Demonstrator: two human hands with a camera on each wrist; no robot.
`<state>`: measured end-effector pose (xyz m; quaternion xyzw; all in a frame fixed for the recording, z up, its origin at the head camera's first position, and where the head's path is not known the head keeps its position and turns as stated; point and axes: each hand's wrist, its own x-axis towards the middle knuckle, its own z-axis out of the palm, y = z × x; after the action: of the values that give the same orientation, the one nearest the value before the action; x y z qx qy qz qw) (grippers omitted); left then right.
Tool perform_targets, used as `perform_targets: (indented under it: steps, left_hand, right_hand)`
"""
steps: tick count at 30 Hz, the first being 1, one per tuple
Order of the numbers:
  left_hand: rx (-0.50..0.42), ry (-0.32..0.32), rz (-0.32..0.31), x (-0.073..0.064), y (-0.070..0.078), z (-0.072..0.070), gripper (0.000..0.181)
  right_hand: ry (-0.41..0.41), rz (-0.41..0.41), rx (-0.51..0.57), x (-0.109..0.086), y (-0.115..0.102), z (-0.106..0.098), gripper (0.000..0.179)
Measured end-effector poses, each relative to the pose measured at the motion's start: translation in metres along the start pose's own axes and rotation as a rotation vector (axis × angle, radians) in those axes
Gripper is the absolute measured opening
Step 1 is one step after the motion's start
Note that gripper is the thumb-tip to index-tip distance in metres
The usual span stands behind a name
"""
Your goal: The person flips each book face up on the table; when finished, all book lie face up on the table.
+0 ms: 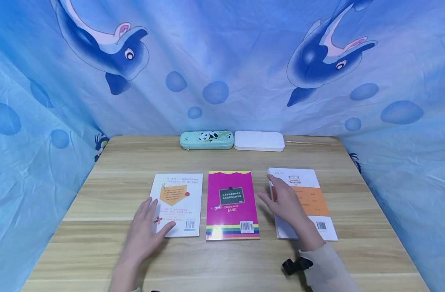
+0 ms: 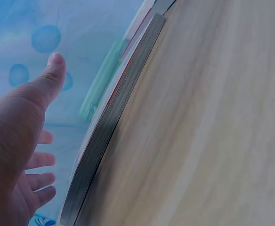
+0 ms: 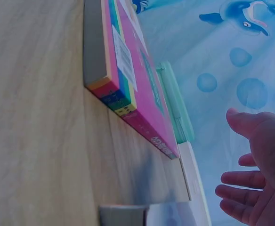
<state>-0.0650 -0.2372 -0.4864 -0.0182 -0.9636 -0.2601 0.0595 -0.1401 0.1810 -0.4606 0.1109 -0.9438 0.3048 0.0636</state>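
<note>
Three books lie in a row on the wooden table. My left hand hovers at the left edge of a white book with an orange panel, fingers spread and thumb over its lower part. Over the left side of a white and orange book is my right hand, thumb apart from its fingers. Between the hands lies a magenta book with a small chalkboard picture. In the left wrist view the left hand holds nothing. Likewise the right hand has nothing in its grasp in the right wrist view.
Along the table's back edge sit a mint panda pencil case, a white case and a thin pencil-like stick. A blue curtain with dolphins hangs behind and at both sides of the table.
</note>
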Motion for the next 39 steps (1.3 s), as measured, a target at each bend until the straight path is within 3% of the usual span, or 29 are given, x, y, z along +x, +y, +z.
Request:
perform_targets:
  steps: [7, 18, 24, 30, 39]
  left_hand:
    - [-0.026, 0.001, -0.035, -0.005, -0.007, -0.003, 0.097]
    - [-0.022, 0.041, -0.039, -0.011, -0.019, -0.002, 0.1]
    - [-0.05, 0.068, -0.074, -0.014, -0.024, -0.002, 0.094]
    - [-0.054, 0.053, -0.129, -0.017, -0.027, -0.003, 0.093]
    - [-0.072, 0.06, -0.126, -0.018, -0.028, -0.003, 0.088]
  right_hand:
    - [-0.004, -0.046, 0.036, 0.01, -0.006, 0.002, 0.073]
    - [-0.09, 0.011, 0.109, 0.025, -0.006, 0.014, 0.07]
    - [-0.124, 0.019, 0.12, 0.032, -0.01, 0.023, 0.068]
    - [-0.143, 0.001, 0.141, 0.039, -0.016, 0.031, 0.071]
    - [-0.167, -0.038, 0.166, 0.051, -0.022, 0.044, 0.072]
